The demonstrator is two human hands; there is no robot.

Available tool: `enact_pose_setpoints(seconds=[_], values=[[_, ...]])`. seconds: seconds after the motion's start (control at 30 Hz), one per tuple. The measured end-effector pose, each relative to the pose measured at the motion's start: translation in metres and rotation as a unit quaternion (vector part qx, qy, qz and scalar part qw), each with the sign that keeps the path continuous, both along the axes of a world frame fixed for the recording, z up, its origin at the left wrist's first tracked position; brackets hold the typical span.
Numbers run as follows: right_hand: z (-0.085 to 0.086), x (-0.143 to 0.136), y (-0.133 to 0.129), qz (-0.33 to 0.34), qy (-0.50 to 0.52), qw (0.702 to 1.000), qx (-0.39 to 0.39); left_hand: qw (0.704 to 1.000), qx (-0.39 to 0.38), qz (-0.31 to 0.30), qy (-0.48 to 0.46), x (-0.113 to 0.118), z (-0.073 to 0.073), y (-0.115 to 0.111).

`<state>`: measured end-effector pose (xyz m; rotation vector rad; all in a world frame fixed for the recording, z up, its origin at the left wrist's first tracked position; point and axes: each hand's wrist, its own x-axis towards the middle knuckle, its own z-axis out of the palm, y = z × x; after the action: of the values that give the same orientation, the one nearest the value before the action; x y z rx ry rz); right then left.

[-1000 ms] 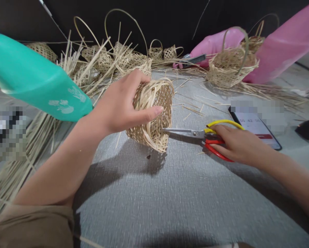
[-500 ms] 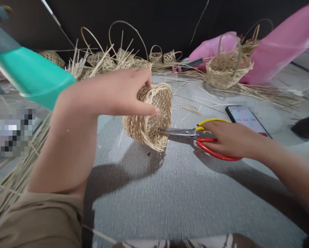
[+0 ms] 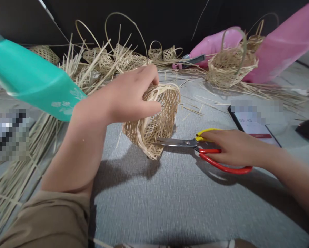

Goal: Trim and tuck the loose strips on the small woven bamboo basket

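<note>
A small woven basket (image 3: 167, 113) of pale strips is tipped on its side, its mouth facing right. My left hand (image 3: 133, 94) is closed on its upper rim, thumb at the mouth; the other fingertips are hidden behind the weave. In my right hand (image 3: 234, 146) is a pair of scissors (image 3: 180, 142) with one yellow and one red handle. The blades lie nearly together, and their tips reach just inside the lower part of the basket's mouth. Whether the tips touch a strip I cannot tell.
Handled baskets (image 3: 156, 53) and loose strips line the back by a dark wall. A larger basket (image 3: 225, 67) stands back right beside pink sleeves (image 3: 286, 44). A green sleeve (image 3: 38, 77) is at left, and a phone (image 3: 255, 124) lies right. Strips (image 3: 22, 175) spread along the left.
The basket has turned a little in my left hand, its mouth showing more. The scissors have shifted slightly lower in the view, tips still at the basket. The green sleeve looks moved to the right.
</note>
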<state>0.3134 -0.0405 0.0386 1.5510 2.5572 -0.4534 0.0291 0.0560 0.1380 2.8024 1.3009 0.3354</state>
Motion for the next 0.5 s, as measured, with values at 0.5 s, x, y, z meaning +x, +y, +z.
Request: enact_pose_setpoints(seconds=[0.5], values=[[0.003, -0.012, 0.007, -0.037, -0.043, 0.997, -0.049, 0.987, 0.025, -0.049, -0.148, -0.005, -0.012, 0.025]])
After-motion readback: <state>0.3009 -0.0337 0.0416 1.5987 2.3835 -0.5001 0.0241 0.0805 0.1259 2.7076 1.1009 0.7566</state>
